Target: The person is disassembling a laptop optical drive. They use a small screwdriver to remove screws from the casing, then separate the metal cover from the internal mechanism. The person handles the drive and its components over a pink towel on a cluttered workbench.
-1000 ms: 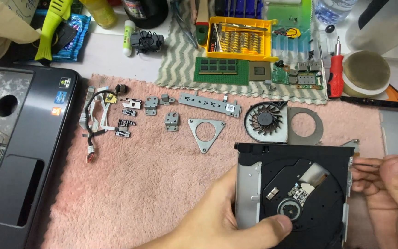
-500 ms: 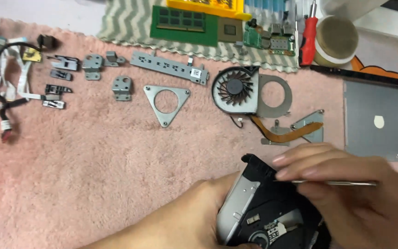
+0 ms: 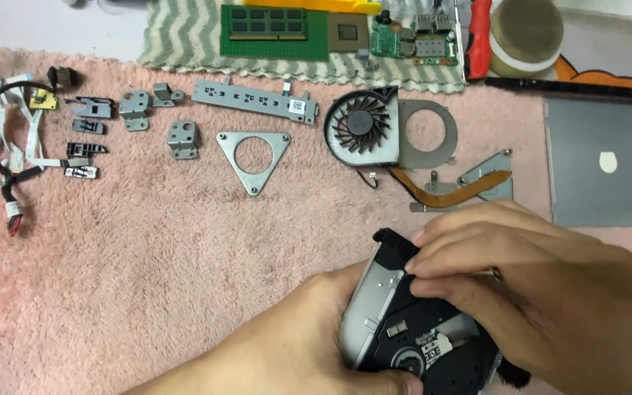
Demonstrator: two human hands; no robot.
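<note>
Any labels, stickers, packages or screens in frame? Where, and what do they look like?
Small white rectangular sticker with dark print: right end of the long grey metal bracket, top centre.
White label patch: inside the black optical drive under both hands.
No packages or screens.

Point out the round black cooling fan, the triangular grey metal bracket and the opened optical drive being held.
round black cooling fan [image 3: 360, 123], head view, hub.
triangular grey metal bracket [image 3: 230, 144], head view, left corner.
opened optical drive [image 3: 374, 307], head view, silver metal edge.
</note>
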